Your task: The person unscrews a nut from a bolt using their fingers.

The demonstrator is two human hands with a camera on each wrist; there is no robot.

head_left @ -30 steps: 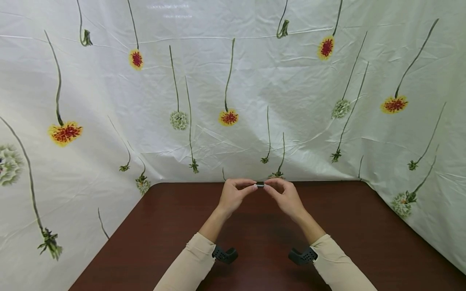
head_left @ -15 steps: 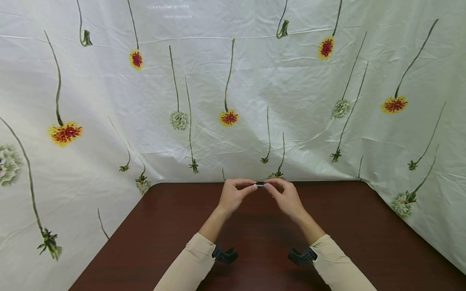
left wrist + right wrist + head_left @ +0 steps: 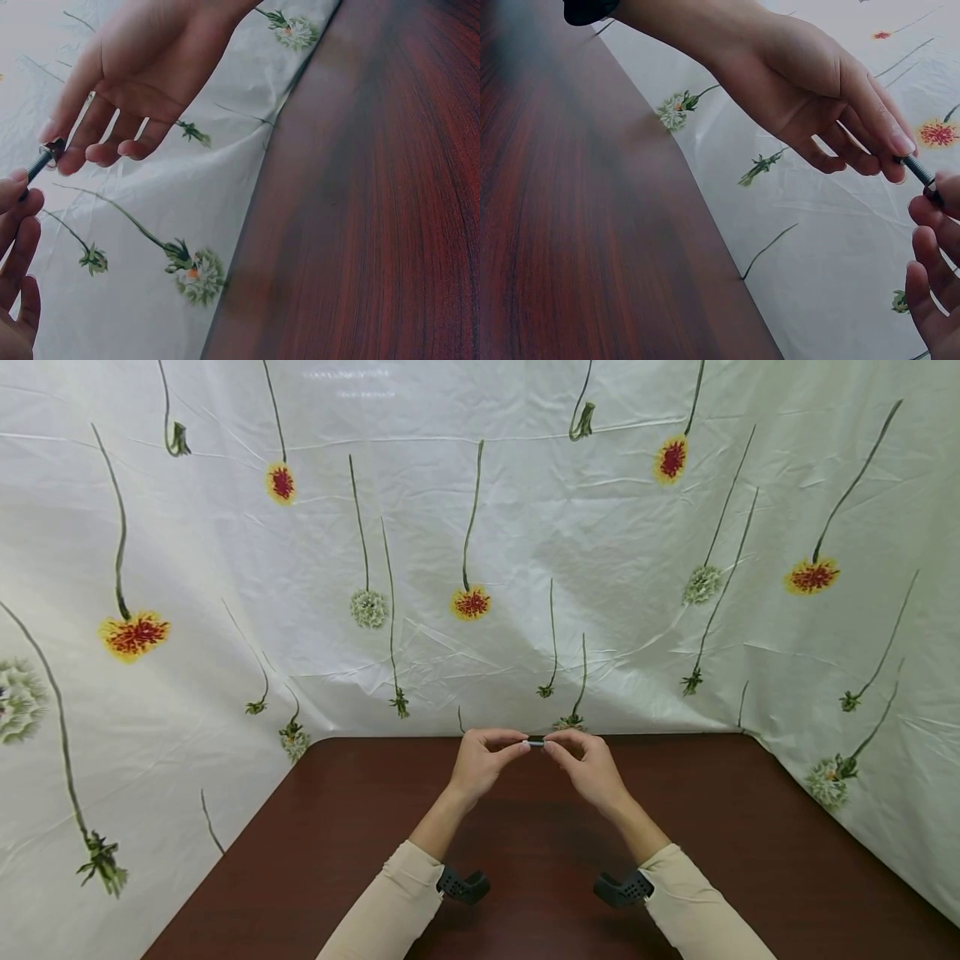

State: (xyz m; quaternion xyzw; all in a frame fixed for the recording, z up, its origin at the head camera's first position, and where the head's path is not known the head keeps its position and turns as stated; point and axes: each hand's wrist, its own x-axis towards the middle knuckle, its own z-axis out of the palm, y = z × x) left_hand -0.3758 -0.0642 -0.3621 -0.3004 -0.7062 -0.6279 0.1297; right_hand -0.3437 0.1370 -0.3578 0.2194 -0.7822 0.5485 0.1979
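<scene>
A small threaded metal bolt (image 3: 536,743) is held level between my two hands, above the far part of the table. Thumb and fingertips of my left hand (image 3: 477,766) pinch its left end. There a wider dark and shiny piece (image 3: 52,150) sits round the bolt; I cannot tell whether it is a nut, a washer or the bolt's head. My right hand (image 3: 592,768) pinches the opposite end of the bolt (image 3: 917,169) with thumb and forefinger. Grey thread shows between the hands, while both ends are partly hidden by fingertips.
The dark red-brown table (image 3: 360,827) stretches below both arms. A white cloth with printed flowers (image 3: 420,652) hangs behind it and along both sides. Each wrist wears a black band mount (image 3: 465,887).
The strip of bolt visible between the fingertips has shifted slightly. Both hands keep their pinch and the arms stay almost still.
</scene>
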